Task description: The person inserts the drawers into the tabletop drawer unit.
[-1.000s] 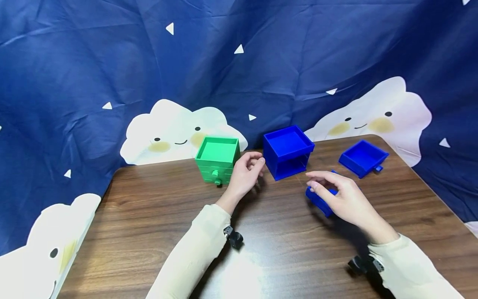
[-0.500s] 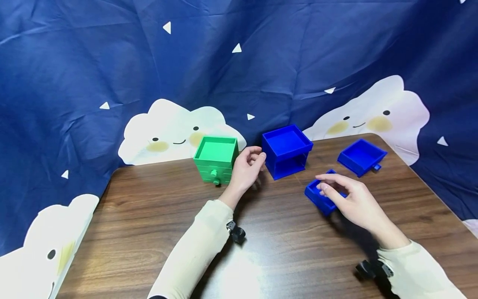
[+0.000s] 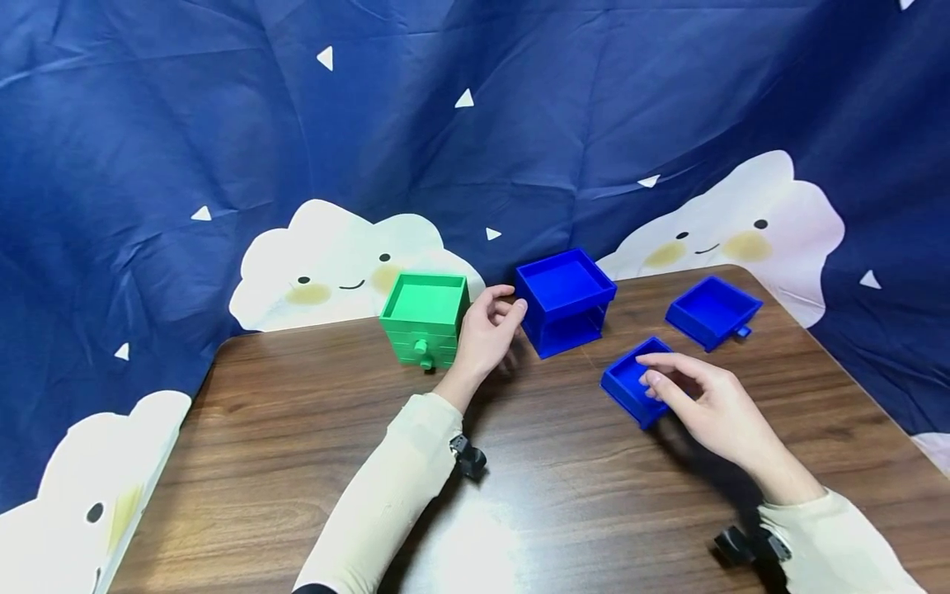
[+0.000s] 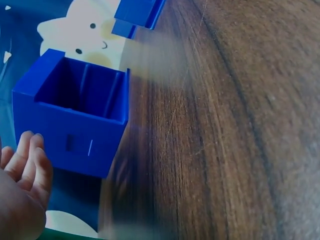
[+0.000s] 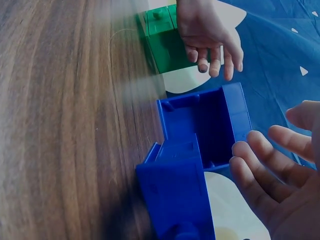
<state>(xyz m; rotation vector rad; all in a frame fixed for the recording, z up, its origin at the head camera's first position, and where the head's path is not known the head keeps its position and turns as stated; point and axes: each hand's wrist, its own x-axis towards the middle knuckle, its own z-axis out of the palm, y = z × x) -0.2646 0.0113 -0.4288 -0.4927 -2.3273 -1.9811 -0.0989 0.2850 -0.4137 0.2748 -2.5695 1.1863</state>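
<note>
A blue cabinet shell (image 3: 562,285) with a shallow tray top and an open front stands at the back of the table. My left hand (image 3: 486,338) is beside its left wall, fingers loosely bent and holding nothing; whether it touches the wall I cannot tell. A blue drawer (image 3: 627,384) lies in front of the shell, to its right. My right hand (image 3: 716,404) hovers over this drawer's right part and hides its knob in the head view. Its fingers are relaxed and empty; in the right wrist view the drawer front (image 5: 172,192) sits apart from them.
A second blue drawer (image 3: 712,312) with a small knob lies farther right, near the table's back corner. Left of my left hand stands a green cabinet (image 3: 425,322) with closed drawers and round knobs. A dark blue cloth (image 3: 416,124) with cloud prints hangs behind the wooden table (image 3: 297,462).
My right hand has drawn back to the right and toward me, uncovering more of the nearer drawer. The left hand stays beside the blue cabinet. The head view has shifted slightly.
</note>
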